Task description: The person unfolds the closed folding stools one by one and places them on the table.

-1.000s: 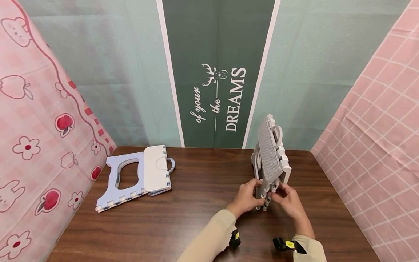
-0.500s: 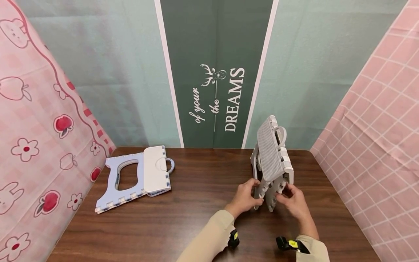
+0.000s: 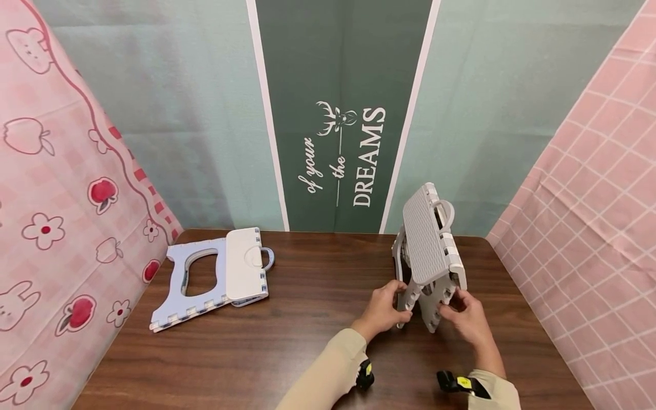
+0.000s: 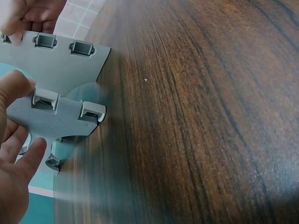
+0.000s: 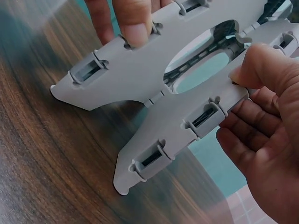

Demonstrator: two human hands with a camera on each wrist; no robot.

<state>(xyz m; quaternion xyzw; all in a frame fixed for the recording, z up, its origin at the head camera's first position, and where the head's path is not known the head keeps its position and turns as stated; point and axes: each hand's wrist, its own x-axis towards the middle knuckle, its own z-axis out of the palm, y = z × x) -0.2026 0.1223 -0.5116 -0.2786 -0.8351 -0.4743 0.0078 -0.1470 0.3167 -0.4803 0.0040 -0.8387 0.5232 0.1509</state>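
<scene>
A grey folding step stool (image 3: pixel 424 236) stands partly unfolded at the right of the table in the head view, its textured top slanted and its loop handle facing right. My left hand (image 3: pixel 383 308) pinches the left leg panel low down, thumb on the near edge. On the other side my right hand (image 3: pixel 467 316) grips the right leg panel by its edge. Between the two leg panels shows a wedge-shaped gap. In the right wrist view, the leg panel (image 5: pixel 187 123) nearest my right thumb ends in a rounded foot at the table.
A light blue and white folding stool (image 3: pixel 205 273) lies folded flat at the table's left. The wooden table (image 3: pixel 328 296) meets a green printed cloth (image 3: pixel 338 68) behind. Pink cloths hang on both sides.
My right hand has moved right, drawing the right leg panel away from the left one, so the gap between them has widened. The stool's top has tilted further over. My left hand stays nearly still.
</scene>
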